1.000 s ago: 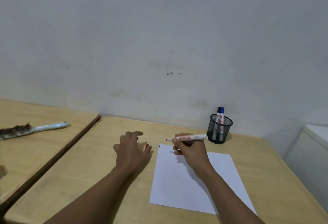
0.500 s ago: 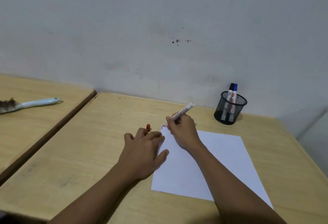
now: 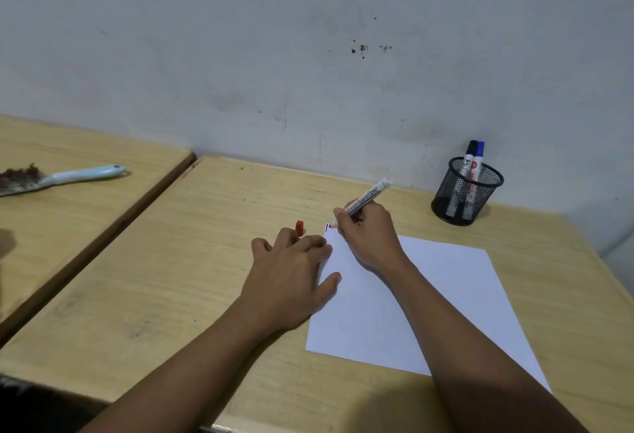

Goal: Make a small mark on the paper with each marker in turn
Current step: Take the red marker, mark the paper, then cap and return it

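A sheet of paper [image 3: 429,298] lies on the desk [image 3: 192,278], a mesh cup [image 3: 465,194] holding two markers [image 3: 472,161] behind it to the right by the wall. A brush [image 3: 61,177] rests on the neighbouring desk [image 3: 68,220], left.

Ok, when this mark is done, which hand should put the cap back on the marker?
Probably the left hand: the red cap sticks up between its fingers, while the right hand grips the marker.
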`<act>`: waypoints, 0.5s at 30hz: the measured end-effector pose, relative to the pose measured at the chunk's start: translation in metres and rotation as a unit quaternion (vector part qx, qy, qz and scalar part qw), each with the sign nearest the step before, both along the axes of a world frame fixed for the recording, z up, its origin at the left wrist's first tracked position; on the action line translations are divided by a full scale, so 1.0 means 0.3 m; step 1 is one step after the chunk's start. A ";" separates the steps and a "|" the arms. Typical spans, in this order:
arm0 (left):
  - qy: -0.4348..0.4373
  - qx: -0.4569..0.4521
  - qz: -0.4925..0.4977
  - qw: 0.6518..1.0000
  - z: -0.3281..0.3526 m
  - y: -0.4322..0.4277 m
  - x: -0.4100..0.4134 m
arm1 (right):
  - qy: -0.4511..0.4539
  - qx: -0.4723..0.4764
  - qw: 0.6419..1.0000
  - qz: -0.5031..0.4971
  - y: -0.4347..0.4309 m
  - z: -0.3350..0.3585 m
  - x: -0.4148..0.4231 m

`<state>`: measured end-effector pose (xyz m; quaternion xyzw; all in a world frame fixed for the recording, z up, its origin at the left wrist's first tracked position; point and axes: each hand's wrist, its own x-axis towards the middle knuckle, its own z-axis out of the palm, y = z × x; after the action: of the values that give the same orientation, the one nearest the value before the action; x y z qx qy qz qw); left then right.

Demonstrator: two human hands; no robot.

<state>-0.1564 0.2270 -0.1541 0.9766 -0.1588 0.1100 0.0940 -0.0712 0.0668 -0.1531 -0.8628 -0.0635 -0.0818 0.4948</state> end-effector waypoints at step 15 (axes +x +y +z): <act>-0.003 -0.041 0.005 0.999 -0.001 0.010 -0.002 | 0.076 0.252 0.965 0.002 -0.039 0.090 -0.001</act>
<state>-0.1570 0.2300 -0.1543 0.9723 -0.1500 0.1201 0.1329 -0.0714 0.0551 -0.1262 -0.7137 -0.0047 -0.0279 0.6999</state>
